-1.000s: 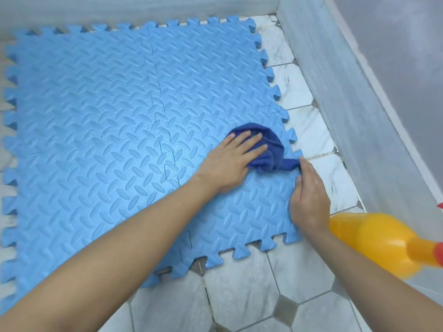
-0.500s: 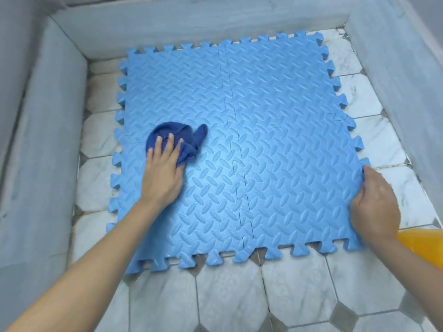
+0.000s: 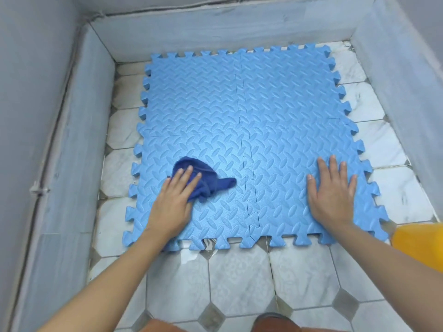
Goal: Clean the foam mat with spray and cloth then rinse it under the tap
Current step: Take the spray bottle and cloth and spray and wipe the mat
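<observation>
A light blue foam mat [image 3: 251,121] of interlocking tiles lies flat on the tiled floor. A dark blue cloth [image 3: 208,179] is bunched on the mat's near left part. My left hand [image 3: 173,202] presses down on the cloth, fingers over its near edge. My right hand [image 3: 332,192] rests flat on the mat's near right part, fingers spread, holding nothing. An orange-yellow spray bottle [image 3: 418,243] shows partly at the right edge, on the floor behind my right forearm.
Grey marble walls [image 3: 72,130] enclose the floor on the left, the far side and the right [image 3: 402,92]. White and grey floor tiles [image 3: 239,279] show in front of the mat. No tap is in view.
The cloth went from the mat's right side to its left, then slightly toward me. My right hand left the mat's right edge and now lies flat on the mat. The view pulled back.
</observation>
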`<state>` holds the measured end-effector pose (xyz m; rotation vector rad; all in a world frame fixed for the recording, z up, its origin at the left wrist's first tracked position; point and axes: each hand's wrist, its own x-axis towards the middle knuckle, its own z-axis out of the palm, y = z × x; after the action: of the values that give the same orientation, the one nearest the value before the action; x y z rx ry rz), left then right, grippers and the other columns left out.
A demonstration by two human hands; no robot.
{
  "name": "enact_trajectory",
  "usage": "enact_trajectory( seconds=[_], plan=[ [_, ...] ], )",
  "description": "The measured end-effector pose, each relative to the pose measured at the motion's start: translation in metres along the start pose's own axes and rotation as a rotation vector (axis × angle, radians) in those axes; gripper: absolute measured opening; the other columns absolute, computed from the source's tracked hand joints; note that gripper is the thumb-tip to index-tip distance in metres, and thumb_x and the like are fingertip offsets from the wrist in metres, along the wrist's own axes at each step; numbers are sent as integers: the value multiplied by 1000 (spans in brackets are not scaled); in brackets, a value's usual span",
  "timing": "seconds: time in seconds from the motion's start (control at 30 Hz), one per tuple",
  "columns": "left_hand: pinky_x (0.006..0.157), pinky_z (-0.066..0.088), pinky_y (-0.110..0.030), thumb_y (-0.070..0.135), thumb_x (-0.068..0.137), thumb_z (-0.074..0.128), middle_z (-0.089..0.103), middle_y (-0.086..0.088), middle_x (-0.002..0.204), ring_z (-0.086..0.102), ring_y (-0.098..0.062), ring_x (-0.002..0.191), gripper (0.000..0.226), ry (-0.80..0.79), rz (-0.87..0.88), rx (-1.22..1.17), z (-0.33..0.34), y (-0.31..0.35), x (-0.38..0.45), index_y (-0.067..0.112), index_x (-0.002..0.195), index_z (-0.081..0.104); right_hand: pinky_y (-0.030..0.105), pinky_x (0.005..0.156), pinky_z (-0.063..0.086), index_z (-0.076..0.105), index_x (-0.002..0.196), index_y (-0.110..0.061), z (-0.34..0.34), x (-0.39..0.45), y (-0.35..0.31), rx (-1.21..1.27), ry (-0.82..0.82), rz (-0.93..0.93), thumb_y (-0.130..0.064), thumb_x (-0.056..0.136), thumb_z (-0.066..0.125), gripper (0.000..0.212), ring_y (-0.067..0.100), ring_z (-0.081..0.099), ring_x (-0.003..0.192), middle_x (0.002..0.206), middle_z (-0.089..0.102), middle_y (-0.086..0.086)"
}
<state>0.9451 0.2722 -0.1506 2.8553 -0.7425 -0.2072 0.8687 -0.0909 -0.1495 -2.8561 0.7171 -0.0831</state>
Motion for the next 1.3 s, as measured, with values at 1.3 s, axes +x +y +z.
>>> enact_trajectory(
  seconds=[1.3],
  plan=[
    [119,-1,-40,66,89,7,12,0,161,-1,-23,149,72,5,71,-23,-37,21,156,33,152,11,51,122,10,30,153,-17,-11,64,-3,-8,-24,-180,-42,96,18,63,24,17,150,161,25,4]
  ],
)
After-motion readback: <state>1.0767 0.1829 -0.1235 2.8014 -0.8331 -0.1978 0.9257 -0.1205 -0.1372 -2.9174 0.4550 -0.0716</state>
